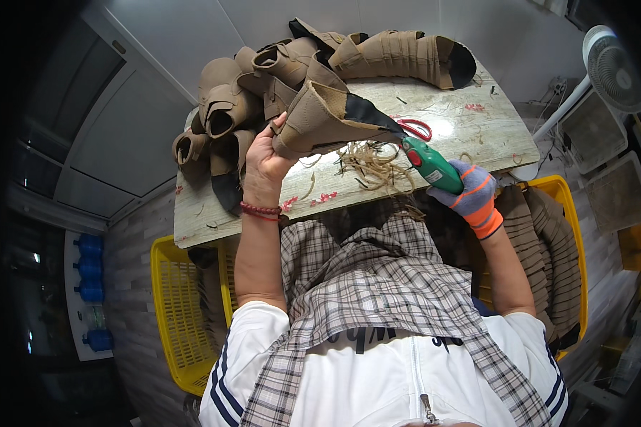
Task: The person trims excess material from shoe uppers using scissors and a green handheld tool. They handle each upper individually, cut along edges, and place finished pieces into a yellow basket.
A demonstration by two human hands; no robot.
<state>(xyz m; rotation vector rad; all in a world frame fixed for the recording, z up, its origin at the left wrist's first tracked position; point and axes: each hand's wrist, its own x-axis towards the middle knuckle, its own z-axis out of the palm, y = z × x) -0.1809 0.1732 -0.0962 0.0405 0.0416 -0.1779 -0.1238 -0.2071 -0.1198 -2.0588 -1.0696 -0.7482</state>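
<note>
My left hand [263, 160] is bare, with a red bead bracelet at the wrist, and grips a tan boot upper [320, 114] with a black lining edge, held up over the table [470, 124]. My right hand [470, 196] wears a grey and orange glove and holds a green hand-held power tool [431, 165]. The tool's tip points at the black edge of the upper. A heap of thin tan trimmings [370, 165] lies on the table under the tool.
More tan boot uppers [224, 107] are piled at the table's far left and back [406, 53]. Red-handled scissors [417, 129] lie on the table. Yellow crates stand at my left [174, 313] and right [566, 199], the right one stacked with tan pieces. A white fan [609, 67] stands at the right.
</note>
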